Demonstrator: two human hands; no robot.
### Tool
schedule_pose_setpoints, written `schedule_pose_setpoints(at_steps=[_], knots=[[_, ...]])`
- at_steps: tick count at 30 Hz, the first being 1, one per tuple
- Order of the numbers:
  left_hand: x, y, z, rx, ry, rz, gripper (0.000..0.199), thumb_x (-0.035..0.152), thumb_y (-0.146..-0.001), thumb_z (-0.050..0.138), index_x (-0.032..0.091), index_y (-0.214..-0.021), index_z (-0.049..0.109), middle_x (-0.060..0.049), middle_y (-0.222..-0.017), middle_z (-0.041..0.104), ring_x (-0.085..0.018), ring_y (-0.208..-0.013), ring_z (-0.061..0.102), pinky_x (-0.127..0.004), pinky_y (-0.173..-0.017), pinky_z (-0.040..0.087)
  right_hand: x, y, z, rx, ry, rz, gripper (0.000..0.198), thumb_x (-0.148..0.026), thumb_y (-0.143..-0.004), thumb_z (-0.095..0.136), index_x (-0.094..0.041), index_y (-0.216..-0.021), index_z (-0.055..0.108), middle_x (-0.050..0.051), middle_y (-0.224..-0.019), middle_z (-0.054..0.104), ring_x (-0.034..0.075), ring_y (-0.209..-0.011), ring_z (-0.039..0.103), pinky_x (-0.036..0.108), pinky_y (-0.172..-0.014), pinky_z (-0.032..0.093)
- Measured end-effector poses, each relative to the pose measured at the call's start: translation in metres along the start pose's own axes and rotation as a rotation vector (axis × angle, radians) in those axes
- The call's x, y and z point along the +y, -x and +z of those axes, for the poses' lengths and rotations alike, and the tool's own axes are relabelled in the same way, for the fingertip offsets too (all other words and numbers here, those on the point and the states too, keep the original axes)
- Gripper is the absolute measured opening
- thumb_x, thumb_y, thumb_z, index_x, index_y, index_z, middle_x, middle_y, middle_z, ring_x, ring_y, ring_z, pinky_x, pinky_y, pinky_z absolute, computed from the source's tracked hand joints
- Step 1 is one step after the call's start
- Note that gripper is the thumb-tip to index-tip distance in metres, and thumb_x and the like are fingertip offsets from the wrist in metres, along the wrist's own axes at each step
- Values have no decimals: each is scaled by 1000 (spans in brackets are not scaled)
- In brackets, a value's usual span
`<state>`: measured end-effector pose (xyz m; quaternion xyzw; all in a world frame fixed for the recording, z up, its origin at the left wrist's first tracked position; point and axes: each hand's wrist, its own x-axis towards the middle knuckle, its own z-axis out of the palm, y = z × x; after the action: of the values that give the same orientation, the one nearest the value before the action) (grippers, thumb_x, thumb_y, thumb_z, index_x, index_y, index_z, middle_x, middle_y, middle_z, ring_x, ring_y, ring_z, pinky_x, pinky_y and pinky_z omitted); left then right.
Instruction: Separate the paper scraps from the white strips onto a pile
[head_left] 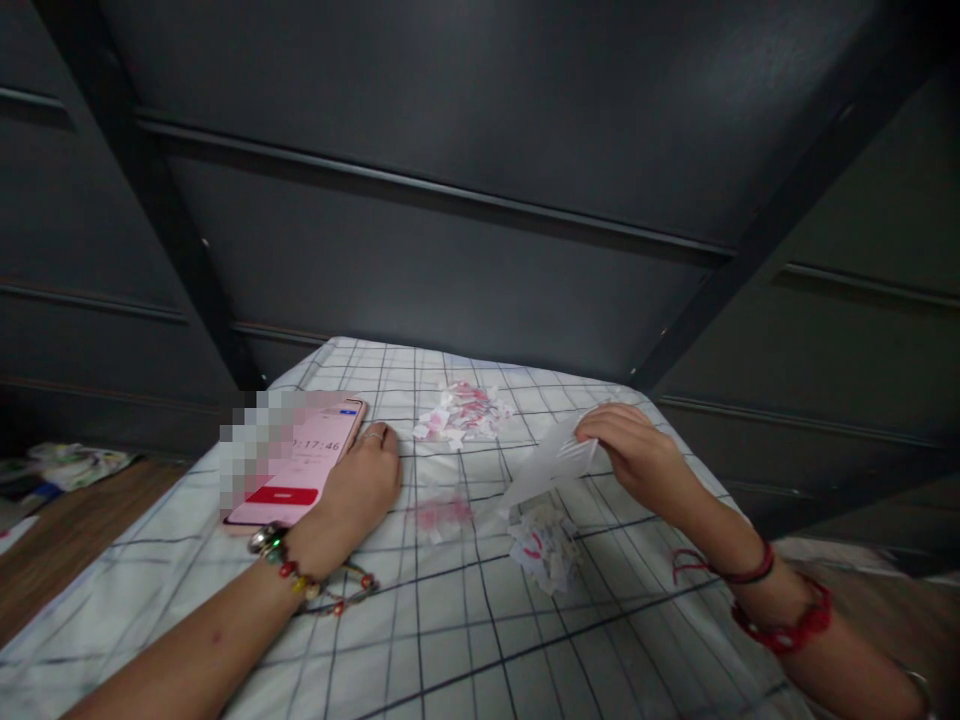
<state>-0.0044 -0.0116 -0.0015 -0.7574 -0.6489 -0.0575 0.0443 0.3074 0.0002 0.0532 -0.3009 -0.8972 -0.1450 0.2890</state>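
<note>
My right hand (pixel 637 455), at the right of the table, pinches the upper right end of a thin white translucent sheet (pixel 551 462). The sheet slants down to the left. Just below it lies a pile of whitish torn paper scraps (pixel 546 552) with a few red marks. My left hand (pixel 369 475) rests on the cloth, its fingers curled under and their tips hidden. Beside it lies a pink-edged phone (pixel 300 465) showing a timer and a red button. Farther back sits a heap of pink and white paper scraps (pixel 466 410). Between the hands is a blurred pinkish patch (pixel 442 516).
A white cloth with dark grid lines (pixel 450 640) covers the table. Dark panels (pixel 450 270) with raised bars stand right behind its far edge. At the far left, a crumpled patterned item (pixel 79 465) lies near a brown wooden surface (pixel 105 540).
</note>
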Motion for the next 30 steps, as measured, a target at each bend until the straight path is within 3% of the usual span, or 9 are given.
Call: schedule_pose_setpoints(at_steps=[6, 12, 16, 21, 27, 30], knots=[[-1, -1, 0, 17, -6, 14, 32, 6, -86, 36, 0, -109, 56, -23, -116, 57, -28, -104, 59, -39, -91, 49, -1, -3, 2, -37, -28, 6, 35, 4, -73, 35, -22, -83, 56, 3, -80, 66, 17, -81, 60, 36, -79, 47], [-1, -1, 2, 18, 1, 0, 33, 7, -86, 36, -1, -112, 55, -24, -120, 55, -27, -105, 58, -38, -91, 49, 0, 1, -21, -123, -84, -20, 39, 5, -69, 35, -22, -85, 59, 2, -81, 68, 17, -84, 62, 35, -81, 49], [-1, -1, 1, 24, 0, -2, 33, 6, -86, 36, -1, -112, 55, -23, -119, 56, -27, -105, 58, -39, -92, 48, -3, 0, -26, -39, -14, 35, 34, 2, -76, 38, -22, -85, 60, 2, -80, 68, 17, -81, 62, 35, -78, 49], [-1, -1, 2, 34, -3, -8, 31, 6, -86, 36, 1, -108, 57, -22, -114, 57, -27, -104, 58, -38, -92, 47, -13, -19, -12, 32, 143, 33, 32, 0, -80, 39, -19, -92, 61, 4, -81, 69, 18, -77, 61, 33, -73, 47], [-5, -2, 7, 67, -25, 17, 34, 7, -86, 34, 2, -111, 56, -21, -115, 57, -25, -105, 58, -38, -93, 47, -36, -58, 19, -7, 283, -67, 39, 1, -82, 35, -13, -103, 64, 6, -74, 65, 18, -70, 54, 33, -67, 38], [-6, -2, 10, 89, -36, 20, 34, 6, -85, 35, 2, -111, 56, -21, -116, 58, -25, -106, 57, -38, -92, 48, -47, -77, 32, -33, 291, -115, 31, -1, -85, 40, -13, -100, 64, 5, -75, 64, 16, -71, 52, 32, -69, 35]])
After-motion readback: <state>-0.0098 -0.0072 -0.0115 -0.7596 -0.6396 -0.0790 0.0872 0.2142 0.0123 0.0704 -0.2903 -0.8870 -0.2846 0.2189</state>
